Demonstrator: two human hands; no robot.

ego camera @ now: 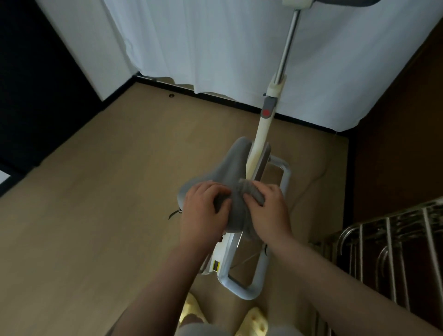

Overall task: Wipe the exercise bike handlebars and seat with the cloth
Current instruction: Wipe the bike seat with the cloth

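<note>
Nearest to me, both forearms reach down over my slippers (251,321) toward the seat (225,165) of the exercise bike (242,271). My left hand (203,211) lies on the wide rear of the seat with its fingers curled, pinching a fold of the grey cloth (236,203). My right hand (268,211) grips the other end, where the fabric bunches into a roll under the fingers. The cloth is nearly the same grey as the saddle and the room is dim, so I cannot say exactly where it ends and the padding begins.

I judge the cloth light, limp and quick to bunch, so it wants holding flat under spread fingers, not balled up, if it is to cover the surface. The seat looks padded and slightly yielding with a smooth cover; it should take firm pressure, and its narrow nose, pointing away from me, is best reached by sliding the cloth forward.

Beyond the seat, the pale stem (263,129) rises to a metal post (288,40), and only the underside of the handlebars (299,2) shows at the top edge, well apart from both hands. A metal rack (393,244) stands to my right, a white curtain (215,43) behind.
</note>
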